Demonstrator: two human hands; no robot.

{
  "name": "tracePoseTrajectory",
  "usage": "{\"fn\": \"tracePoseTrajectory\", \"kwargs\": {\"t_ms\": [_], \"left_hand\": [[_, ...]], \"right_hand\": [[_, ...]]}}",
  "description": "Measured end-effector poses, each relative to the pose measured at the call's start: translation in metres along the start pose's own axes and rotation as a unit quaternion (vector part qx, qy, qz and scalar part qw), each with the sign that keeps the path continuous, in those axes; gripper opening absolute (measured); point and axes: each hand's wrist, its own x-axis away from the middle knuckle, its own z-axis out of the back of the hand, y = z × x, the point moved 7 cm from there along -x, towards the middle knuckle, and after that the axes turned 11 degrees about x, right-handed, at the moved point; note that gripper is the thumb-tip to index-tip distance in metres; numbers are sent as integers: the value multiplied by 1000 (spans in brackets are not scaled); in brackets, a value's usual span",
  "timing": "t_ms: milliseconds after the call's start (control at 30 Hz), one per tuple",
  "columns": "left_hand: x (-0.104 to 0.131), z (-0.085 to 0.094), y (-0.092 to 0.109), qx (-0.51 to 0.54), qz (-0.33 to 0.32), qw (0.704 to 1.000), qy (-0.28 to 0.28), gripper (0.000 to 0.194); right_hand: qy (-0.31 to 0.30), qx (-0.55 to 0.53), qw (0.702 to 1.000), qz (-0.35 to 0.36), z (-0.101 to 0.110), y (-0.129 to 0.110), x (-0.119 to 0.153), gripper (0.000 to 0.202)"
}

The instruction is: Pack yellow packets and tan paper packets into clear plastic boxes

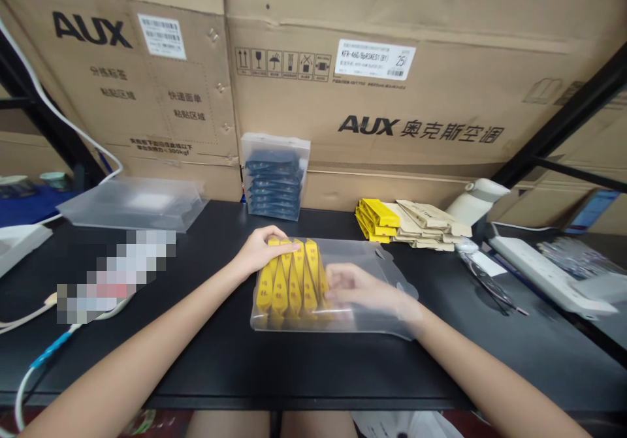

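Observation:
A clear plastic box (350,250) lies on its side on the black table, its flapped end toward the right. Several yellow packets (294,281) with dark lettering stand in a row in its left half. My left hand (267,250) grips the box at its far left corner, thumb over the upper side. Through the flapped end reaches my right hand (355,288), seen through the plastic and slightly blurred. Its curled fingers are at the rightmost yellow packet (323,284); the fingertips are partly hidden.
An upright clear box of dark blue packets (275,187) stands behind. Folded yellow packets (376,219) and beige packets (424,224) lie back right, near a white bottle (477,203) and power strip (553,275). Another clear box (134,203) lies left; cardboard cartons (416,7) back the table.

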Motion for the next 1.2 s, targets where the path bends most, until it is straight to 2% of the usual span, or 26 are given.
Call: {"fn": "tracePoseTrajectory", "kwargs": {"t_ms": [200, 367, 633, 800, 1200], "left_hand": [[1, 0, 2, -1, 2, 1000, -5, 39], [1, 1, 2, -6, 5, 1000, -4, 39], [2, -2, 3, 2, 9, 1000, -11, 39], [1, -2, 4, -13, -3, 1000, -11, 37], [0, 0, 1, -29, 5, 1000, -5, 40]], "right_hand": [[-4, -42, 999, 0, -4, -4, 1, 35], [30, -46, 998, 33, -1, -8, 0, 29], [82, 103, 989, 70, 11, -16, 4, 21], [67, 140, 986, 63, 7, -23, 6, 21], [44, 121, 990, 56, 2, -24, 7, 31]]}}
